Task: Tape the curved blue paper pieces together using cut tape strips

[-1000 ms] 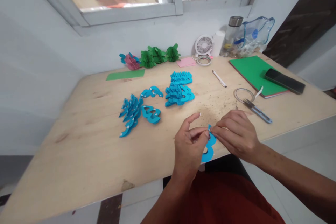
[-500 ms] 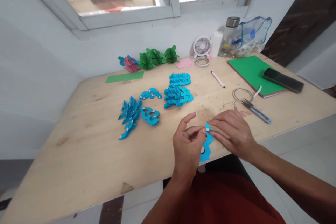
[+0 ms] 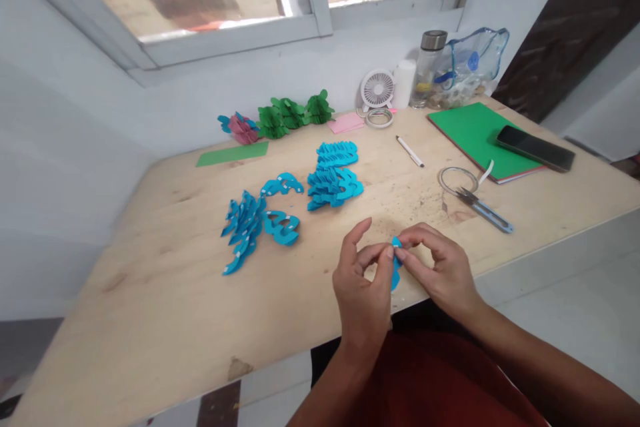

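Near the table's front edge, a blue paper cutout [image 3: 395,275] with a wavy outline is pinched between my hands. The thumb and index finger of my left hand [image 3: 364,277] close on its left side near the top. My right hand [image 3: 441,265] pinches its right side with thumb and fingers. A small white patch shows on the cutout close to my fingertips. To the left lie several blue cutouts [image 3: 245,223] dotted with white patches, one of them a loose looped piece [image 3: 284,227]. Beyond my hands sit folded blue paper stacks [image 3: 327,188].
Snips [image 3: 485,210] lie right of my hands beside a tape roll [image 3: 458,181]. A pen [image 3: 410,151], green folder [image 3: 465,130] and phone [image 3: 535,148] are farther back. Green paper figures [image 3: 290,113], a small fan [image 3: 378,89] and a bottle [image 3: 429,70] stand along the wall.
My right-hand fingers have curled into a closer pinch on the blue cutout. The cutout now shows narrower between my hands. The view has shifted slightly.
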`<state>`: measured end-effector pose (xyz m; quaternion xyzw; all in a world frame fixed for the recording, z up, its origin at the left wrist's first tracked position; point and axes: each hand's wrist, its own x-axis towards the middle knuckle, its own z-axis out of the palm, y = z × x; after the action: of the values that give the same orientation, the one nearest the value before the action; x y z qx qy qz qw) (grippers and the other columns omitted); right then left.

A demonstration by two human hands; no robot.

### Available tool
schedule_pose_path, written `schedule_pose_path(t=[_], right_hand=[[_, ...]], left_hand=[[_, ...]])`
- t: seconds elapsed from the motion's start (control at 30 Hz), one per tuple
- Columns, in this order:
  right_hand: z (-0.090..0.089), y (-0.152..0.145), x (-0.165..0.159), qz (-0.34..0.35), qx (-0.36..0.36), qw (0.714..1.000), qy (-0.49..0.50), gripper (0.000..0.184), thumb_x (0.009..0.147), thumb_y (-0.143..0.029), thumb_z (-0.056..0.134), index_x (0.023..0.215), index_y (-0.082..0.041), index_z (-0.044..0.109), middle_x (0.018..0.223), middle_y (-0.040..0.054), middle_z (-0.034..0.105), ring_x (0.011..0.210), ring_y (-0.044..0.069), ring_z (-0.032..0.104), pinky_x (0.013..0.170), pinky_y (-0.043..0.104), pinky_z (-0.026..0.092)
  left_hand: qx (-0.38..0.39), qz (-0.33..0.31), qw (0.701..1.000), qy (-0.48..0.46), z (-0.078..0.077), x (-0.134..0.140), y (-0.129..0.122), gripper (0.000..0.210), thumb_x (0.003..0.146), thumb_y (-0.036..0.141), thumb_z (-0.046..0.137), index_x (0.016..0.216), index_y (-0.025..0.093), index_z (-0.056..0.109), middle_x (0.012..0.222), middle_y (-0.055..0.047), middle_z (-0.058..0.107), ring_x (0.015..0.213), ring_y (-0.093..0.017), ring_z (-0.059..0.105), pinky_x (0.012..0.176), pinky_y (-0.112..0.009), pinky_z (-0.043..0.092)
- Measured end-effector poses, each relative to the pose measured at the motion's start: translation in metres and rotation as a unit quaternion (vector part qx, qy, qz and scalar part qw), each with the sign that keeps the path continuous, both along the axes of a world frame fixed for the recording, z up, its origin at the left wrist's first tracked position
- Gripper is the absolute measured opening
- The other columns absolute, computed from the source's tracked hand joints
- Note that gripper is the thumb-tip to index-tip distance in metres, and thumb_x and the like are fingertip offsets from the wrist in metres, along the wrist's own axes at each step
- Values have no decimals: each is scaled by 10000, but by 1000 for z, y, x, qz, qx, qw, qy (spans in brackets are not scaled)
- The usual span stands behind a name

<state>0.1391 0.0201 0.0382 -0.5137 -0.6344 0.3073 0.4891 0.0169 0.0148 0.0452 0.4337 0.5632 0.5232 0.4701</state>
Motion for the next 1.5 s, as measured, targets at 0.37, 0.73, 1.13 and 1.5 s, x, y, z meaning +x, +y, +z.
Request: schedule_pose_path(t=[0.37, 0.73, 1.13, 1.5], right_hand=[[-8, 11, -9, -14, -180, 966, 185, 149, 768, -343, 690, 756, -204, 638, 697, -14, 598, 665, 131, 529, 642, 260, 430], [2, 22, -9, 42, -201, 950, 235, 153, 749, -349, 712, 848, -232, 717, 812, 13, 686, 770, 150, 595, 726, 275, 468], [3, 13, -6, -17, -1, 997, 75, 93, 789, -189, 634, 803, -228, 717, 782, 17, 680, 774, 165, 610, 713, 292, 462], [1, 17, 2, -48, -185, 948, 256, 183, 662, -362, 758, 710, -198, 692, 626, -7, 638, 564, 126, 544, 516, 245, 436]], left_hand=[[-25, -48, 994, -89, -15, -13, 1, 520, 734, 99, 635, 1226, 219, 515, 797, -2, 687, 740, -137, 644, 655, -230, 504], [-130, -120, 931, -320, -1, -30, -5, 495, 661, 142, 726, 1139, 183, 604, 744, 11, 645, 627, -102, 578, 600, -223, 431], [-125, -126, 936, -304, -5, -17, -5, 509, 654, 155, 742, 1148, 213, 632, 744, 9, 653, 606, -99, 564, 591, -223, 434], [-105, -131, 951, -259, -5, 1, -5, 443, 675, 151, 734, 1105, 218, 658, 758, 0, 661, 658, -107, 575, 604, -208, 454]])
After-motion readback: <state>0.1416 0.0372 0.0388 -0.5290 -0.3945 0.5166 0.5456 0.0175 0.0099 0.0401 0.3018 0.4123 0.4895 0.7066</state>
